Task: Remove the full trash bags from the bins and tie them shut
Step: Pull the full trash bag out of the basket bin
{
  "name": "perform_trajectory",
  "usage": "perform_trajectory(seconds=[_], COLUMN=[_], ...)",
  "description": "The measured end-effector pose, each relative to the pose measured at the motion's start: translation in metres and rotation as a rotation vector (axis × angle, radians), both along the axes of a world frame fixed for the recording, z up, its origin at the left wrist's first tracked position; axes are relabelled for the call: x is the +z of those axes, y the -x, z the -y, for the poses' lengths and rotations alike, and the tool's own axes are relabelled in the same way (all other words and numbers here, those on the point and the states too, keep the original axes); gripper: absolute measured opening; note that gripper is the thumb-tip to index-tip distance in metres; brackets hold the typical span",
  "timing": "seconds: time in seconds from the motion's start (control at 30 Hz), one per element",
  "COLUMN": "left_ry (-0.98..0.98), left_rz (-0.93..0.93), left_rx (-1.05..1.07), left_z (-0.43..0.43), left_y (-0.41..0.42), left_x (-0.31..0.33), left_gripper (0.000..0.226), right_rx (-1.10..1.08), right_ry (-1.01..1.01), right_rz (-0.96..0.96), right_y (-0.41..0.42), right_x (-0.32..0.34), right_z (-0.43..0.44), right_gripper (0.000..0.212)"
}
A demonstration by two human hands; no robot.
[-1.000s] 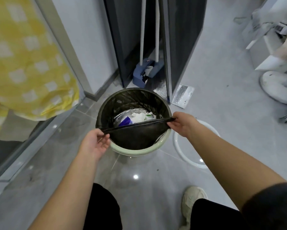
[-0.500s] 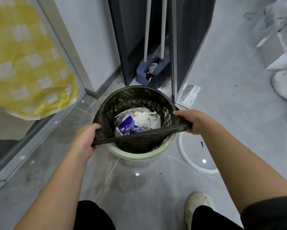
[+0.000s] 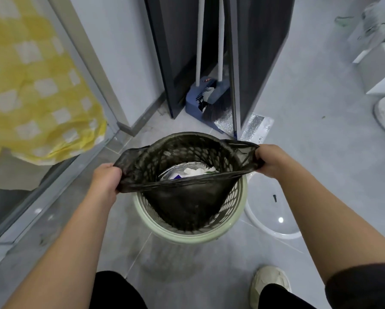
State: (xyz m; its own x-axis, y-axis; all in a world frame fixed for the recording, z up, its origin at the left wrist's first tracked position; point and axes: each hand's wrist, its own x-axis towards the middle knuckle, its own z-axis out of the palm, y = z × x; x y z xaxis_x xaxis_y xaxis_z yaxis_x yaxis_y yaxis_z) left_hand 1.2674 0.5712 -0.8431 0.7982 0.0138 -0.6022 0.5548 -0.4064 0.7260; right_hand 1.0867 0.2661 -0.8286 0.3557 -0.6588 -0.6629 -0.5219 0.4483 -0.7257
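Observation:
A thin black trash bag [image 3: 187, 197] sits in a pale green lattice bin [image 3: 234, 201] on the grey floor in front of me. The bag's mouth is lifted off the rim and stretched wide. My left hand [image 3: 105, 179] is shut on the bag's left edge. My right hand [image 3: 268, 161] is shut on its right edge, slightly higher. Inside the bag I see white paper, a foil tray and a blue wrapper [image 3: 188, 172].
A blue dustpan and broom [image 3: 206, 97] stand between dark panels [image 3: 254, 63] behind the bin. Yellow checked cloth [image 3: 35, 90] hangs at the left behind a glass door. A white ring [image 3: 267, 228] lies right of the bin. My shoe [image 3: 269, 284] is at the bottom right.
Both hands have pulled the bag's edges outward and upward, off the bin's rim. The near side of the bag now hangs free inside the bin.

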Motion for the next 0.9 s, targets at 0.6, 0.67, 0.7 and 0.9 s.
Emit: perform_trajectory(seconds=[0.6, 0.67, 0.7, 0.9], left_ry=[-0.2, -0.215, -0.262, -0.517], left_rz=[0.698, 0.684, 0.642, 0.6], left_rx=[-0.124, -0.198, -0.273, -0.448], left_z=[0.02, 0.02, 0.021, 0.034], left_y=[-0.007, -0.01, -0.014, -0.04], left_x=[0.003, 0.004, 0.005, 0.007], left_gripper=[0.041, 0.04, 0.039, 0.028], right_rx=[0.153, 0.184, 0.218, 0.242], right_ry=[0.549, 0.498, 0.472, 0.548], right_rz=[0.062, 0.033, 0.004, 0.012], right_y=[-0.028, -0.03, -0.03, -0.041], right_x=[-0.02, -0.021, -0.021, -0.022], right_z=[-0.002, -0.001, -0.001, -0.009], right_gripper=[0.021, 0.017, 0.015, 0.027])
